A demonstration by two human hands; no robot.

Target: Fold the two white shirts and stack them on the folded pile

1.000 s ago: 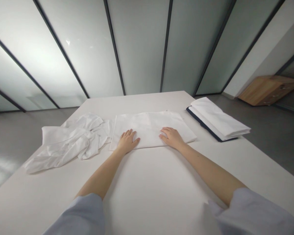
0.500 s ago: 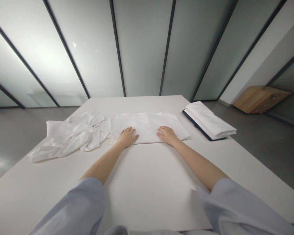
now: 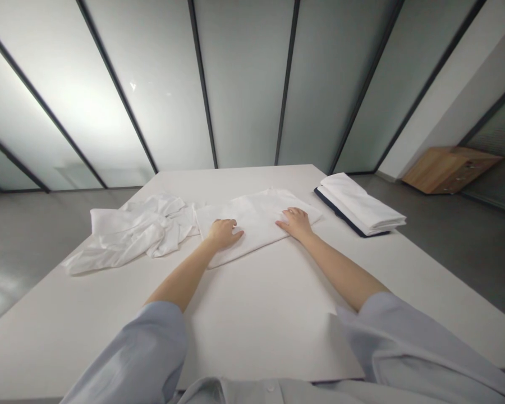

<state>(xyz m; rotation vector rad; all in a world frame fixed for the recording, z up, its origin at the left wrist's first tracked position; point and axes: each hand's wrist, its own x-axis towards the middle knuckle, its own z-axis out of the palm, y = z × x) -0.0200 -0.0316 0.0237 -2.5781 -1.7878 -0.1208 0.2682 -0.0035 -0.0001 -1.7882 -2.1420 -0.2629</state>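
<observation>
A folded white cloth (image 3: pixel 256 220) lies flat on the white table in front of me, turned at an angle so its left end is nearer to me. On its left part rests my left hand (image 3: pixel 224 233), open, thumb apart and fingers slightly bent. My right hand (image 3: pixel 297 223) lies on the cloth's right part, also open, with the thumb pointing left and the fingers a little curled. Close to the cloth's left edge is a crumpled heap of white fabric (image 3: pixel 138 233); the two look to be touching.
A stack of folded white cloths (image 3: pixel 357 203) sits on a dark flat piece (image 3: pixel 345 220) at the table's right edge. Beyond the white table (image 3: pixel 269 314) stands a frosted glass wall (image 3: pixel 244 84). A wooden cabinet (image 3: pixel 446 168) is on the floor at right.
The folded cloth has turned under my hands: its left end came nearer to me and its right end moved away. My right hand shifted slightly right and away.
</observation>
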